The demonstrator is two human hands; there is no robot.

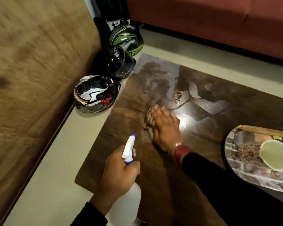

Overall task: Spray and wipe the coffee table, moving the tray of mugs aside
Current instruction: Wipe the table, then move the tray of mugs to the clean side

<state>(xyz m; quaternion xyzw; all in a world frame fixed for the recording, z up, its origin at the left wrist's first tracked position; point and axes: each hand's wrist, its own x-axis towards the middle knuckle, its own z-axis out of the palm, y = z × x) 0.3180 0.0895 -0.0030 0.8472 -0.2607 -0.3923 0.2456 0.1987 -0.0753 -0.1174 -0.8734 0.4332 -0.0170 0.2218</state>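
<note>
Right hand (pixel 166 126) flat on cloth (pixel 149 121) on coffee table (pixel 162 185), left hand (pixel 119 173) clasping spray bottle (pixel 129 190)

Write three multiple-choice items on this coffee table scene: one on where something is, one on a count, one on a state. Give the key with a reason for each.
1. Where does the tray sit?
A. at the right side of the coffee table
B. on the floor beside the helmets
C. on the red sofa

2. How many helmets lie on the floor at the table's left end?
A. one
B. three
C. five

3. What is the right hand doing?
A. lifting a mug
B. hanging free above the table
C. pressing flat on a cloth on the tabletop

Key: 1 A, the tray rests on the tabletop at the picture's right edge. 2 B, a black and white helmet, a black helmet and a green-striped helmet show. 3 C, the palm lies on the cloth while the left hand grips the spray bottle.
</note>
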